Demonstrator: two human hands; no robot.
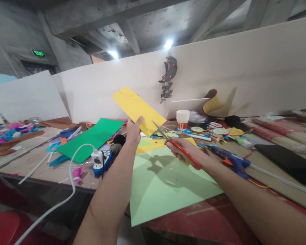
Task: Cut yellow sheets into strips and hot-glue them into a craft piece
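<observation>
My left hand (134, 131) pinches the lower edge of a yellow sheet of paper (137, 108), held up at a slant above the table. In my right hand (182, 147) is a pair of scissors with red handles (185, 154). The blades point up and left, their tips at the right part of the yellow sheet; whether they are cutting into it I cannot tell. Below both hands lies a light green sheet (153, 197) with the scissors' shadow on it. Another yellow sheet (155, 145) lies at its far edge, partly behind my right hand.
A dark green sheet (91, 137) and a blue power strip (102, 162) with a white cable lie left. A blue glue gun (232, 160) and a black flat object (287, 163) lie right. Paper cups (183, 119) stand behind, before a white partition (104, 85).
</observation>
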